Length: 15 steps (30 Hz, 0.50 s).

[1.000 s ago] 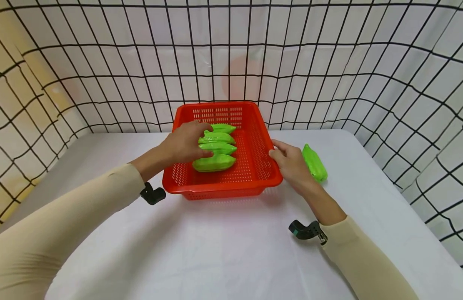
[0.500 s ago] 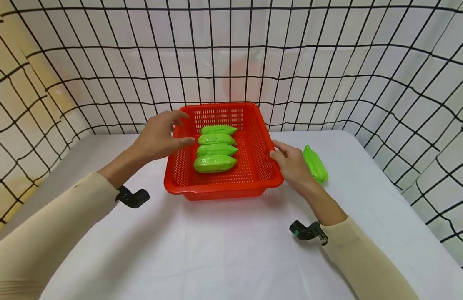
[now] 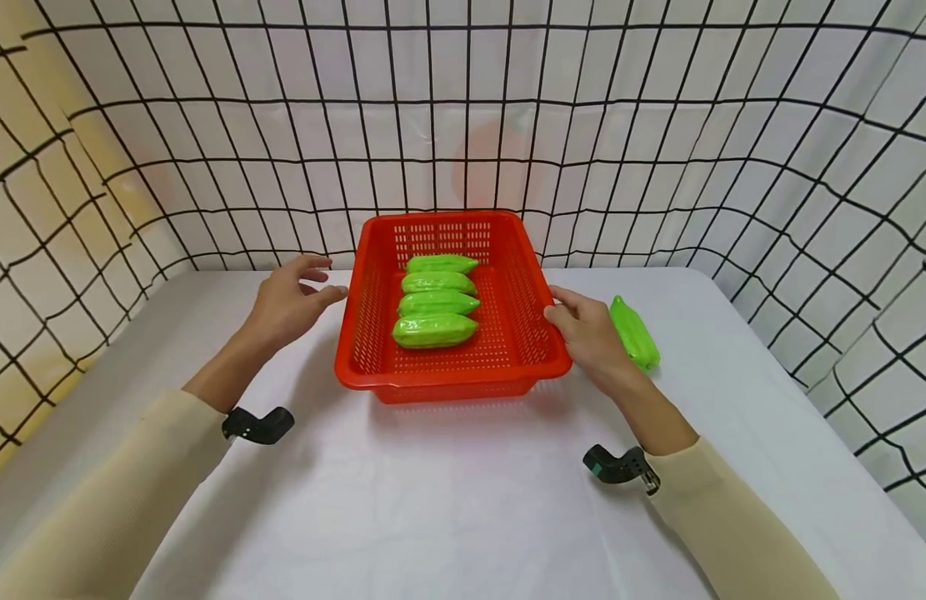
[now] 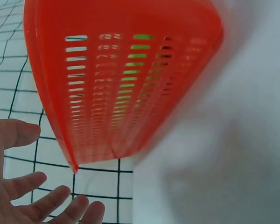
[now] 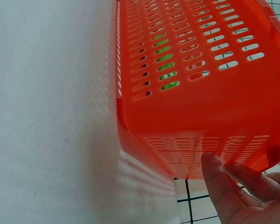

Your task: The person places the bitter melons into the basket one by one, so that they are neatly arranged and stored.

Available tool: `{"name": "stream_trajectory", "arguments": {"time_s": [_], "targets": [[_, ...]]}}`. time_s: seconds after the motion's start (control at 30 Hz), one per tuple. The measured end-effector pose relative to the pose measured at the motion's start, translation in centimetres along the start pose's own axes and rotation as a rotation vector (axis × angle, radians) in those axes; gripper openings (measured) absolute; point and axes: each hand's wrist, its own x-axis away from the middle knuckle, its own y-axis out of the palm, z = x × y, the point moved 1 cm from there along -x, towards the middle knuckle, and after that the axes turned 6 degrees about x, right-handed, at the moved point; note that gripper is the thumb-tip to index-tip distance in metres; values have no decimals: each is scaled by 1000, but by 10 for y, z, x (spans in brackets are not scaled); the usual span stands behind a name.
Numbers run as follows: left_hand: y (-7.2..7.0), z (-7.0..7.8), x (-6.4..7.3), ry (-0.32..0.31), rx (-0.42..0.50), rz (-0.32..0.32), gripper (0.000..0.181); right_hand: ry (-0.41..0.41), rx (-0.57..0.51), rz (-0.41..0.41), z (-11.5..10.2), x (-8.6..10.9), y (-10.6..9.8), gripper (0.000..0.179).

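Observation:
A red plastic basket (image 3: 463,392) with slotted walls stands on the white-covered table. Inside it, several bright green, elongated fruits (image 3: 435,331) with pointed tips lie side by side in a column left of centre. My right hand (image 3: 588,337) grips the basket's right rim; in the right wrist view its fingers (image 5: 219,186) reach up against the outer wall. Off the left side hovers my left hand (image 3: 290,302), fingers spread and slightly bent, holding nothing; the left wrist view shows them apart from the basket's rim. Another green fruit (image 3: 634,333) lies on the table just right of my right hand.
Black wire grid panels (image 3: 447,125) backed with white sheeting rise behind the table and along both sides. The white table cover (image 3: 463,500) stretches in front of the basket. Each wrist carries a small black camera mount (image 3: 258,426).
My left hand has drawn back leftward from over the fruits to outside the basket. The right hand keeps its grip on the rim, and the fruits lie as before.

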Motion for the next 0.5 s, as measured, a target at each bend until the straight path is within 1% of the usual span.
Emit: {"name": "stream_trajectory", "arguments": {"time_s": [0.07, 0.17, 0.27, 0.37, 0.5], "targets": [[3, -5, 2, -16, 67, -8, 59, 0, 9, -1, 0, 0, -1, 50], [11, -10, 3, -32, 158, -37, 60, -2, 17, 1, 0, 1, -3, 50], [20, -14, 2, -44, 226, -61, 60, -2, 23, 3, -1, 1, -4, 50], [26, -19, 2, -55, 299, -66, 57, 2, 27, -1, -1, 1, -3, 50], [32, -23, 5, -59, 389, -67, 53, 0, 23, -12, -2, -1, -1, 50]]}}
